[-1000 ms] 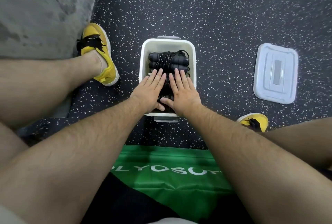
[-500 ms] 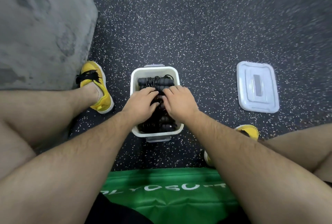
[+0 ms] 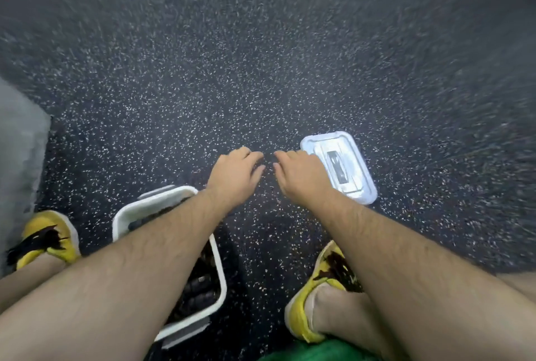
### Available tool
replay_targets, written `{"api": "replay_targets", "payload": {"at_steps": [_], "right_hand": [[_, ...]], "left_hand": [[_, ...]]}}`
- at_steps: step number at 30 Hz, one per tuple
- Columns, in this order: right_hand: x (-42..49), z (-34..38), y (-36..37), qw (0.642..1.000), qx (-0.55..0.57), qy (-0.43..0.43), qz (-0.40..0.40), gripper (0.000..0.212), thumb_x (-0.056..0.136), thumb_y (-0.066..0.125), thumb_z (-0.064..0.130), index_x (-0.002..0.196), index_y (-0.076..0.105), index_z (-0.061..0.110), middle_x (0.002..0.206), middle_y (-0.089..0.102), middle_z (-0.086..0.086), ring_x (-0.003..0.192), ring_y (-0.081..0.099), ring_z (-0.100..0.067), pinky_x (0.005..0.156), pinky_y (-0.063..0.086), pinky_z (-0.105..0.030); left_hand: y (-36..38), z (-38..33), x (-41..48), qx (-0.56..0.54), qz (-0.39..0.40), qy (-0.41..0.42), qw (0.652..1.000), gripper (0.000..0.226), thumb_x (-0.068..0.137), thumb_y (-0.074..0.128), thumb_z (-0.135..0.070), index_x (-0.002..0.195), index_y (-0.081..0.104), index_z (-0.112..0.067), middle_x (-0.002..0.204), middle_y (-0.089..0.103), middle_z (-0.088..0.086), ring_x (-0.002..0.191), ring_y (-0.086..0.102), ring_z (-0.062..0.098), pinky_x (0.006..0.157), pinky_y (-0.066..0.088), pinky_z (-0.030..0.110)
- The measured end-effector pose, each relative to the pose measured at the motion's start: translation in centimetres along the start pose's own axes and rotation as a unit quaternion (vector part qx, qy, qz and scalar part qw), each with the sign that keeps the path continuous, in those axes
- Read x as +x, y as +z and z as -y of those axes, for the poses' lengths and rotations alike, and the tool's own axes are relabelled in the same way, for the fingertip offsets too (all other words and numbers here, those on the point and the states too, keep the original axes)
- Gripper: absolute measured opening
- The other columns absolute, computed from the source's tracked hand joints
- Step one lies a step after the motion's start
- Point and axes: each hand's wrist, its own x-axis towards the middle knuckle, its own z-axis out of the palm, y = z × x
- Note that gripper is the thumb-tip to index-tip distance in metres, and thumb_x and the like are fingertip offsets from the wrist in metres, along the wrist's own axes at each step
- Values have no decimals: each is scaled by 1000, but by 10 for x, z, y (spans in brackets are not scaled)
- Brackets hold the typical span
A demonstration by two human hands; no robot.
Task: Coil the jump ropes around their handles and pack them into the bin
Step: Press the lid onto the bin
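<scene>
Left of the bin (image 3: 121, 217), a yellow shoe (image 3: 50, 237) with black laces stood on the dark speckled floor (image 3: 261, 70), and beyond that shoe a grey mat (image 3: 20, 140) ran off the frame edge. The white bin sat tilted in the view, its rim showing at the far end and along the side nearer the other foot. Inside it lay the coiled jump ropes (image 3: 200, 288), black handles and cord packed together, though the left forearm crossed over the bin and hid most of them; blur made it hard to count how many were there. Past the bin's far corner the left hand (image 3: 235, 176) hovered above bare floor, palm down, fingers loosely curled and holding nothing. Just beside it, with a small gap between the fingertips, the right hand (image 3: 301, 178) hung in the same manner, palm down, fingers slack and empty. Its knuckles overlapped the near edge of the pale lid (image 3: 345, 169) in the view; whether it touched the lid could not be told. That lid lay flat on the floor, well apart from the bin and on the far side of the second yellow shoe (image 3: 322, 288). Near this shoe, at the frame's bottom edge, a patch of green fabric (image 3: 319, 353) showed.
</scene>
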Motion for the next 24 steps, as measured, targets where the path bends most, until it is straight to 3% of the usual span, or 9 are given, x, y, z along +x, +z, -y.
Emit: {"api": "replay_targets", "payload": {"at_steps": [5,10,14,18,21,24], "right_hand": [[11,-76,22,996,-25,82,18,37,103,32,37,126,52,17,112,66,-6,100,57,-31,82,42,-43],[13,-146,69,986,-46,151,56,43,104,28,38,137,46,16,120,62,-6,105,56,-29,84,42,-42],[9,-195,110,967,-74,217,108,45,103,29,34,143,36,16,127,56,-6,112,52,-29,87,41,-42],[9,-235,146,931,-46,307,194,58,103,32,38,155,16,15,152,32,-17,133,37,-34,104,36,-47],[10,-250,163,900,40,387,195,65,101,39,41,154,15,12,153,31,-15,137,35,-34,110,33,-49],[12,-248,167,879,110,433,167,65,100,45,38,153,19,9,150,34,-12,136,35,-32,109,34,-49]], "left_hand": [[44,-52,73,-16,39,27,999,47,105,41,-44,147,47,-25,132,58,2,119,56,25,101,42,44],[115,-90,127,-45,122,45,990,50,106,38,-45,152,42,-25,129,57,7,119,53,27,100,44,43],[173,-110,153,-85,194,-9,977,56,107,37,-43,158,28,-22,142,47,18,130,45,35,107,42,47],[213,-121,166,-74,237,-74,966,58,107,34,-44,160,20,-25,154,29,26,136,34,41,108,37,48],[223,-129,168,-94,216,-111,966,52,108,34,-39,156,27,-21,154,28,27,134,32,40,108,35,44],[219,-134,166,-200,160,-168,952,44,107,41,-27,149,37,-14,150,35,17,134,31,33,104,37,40]]}}
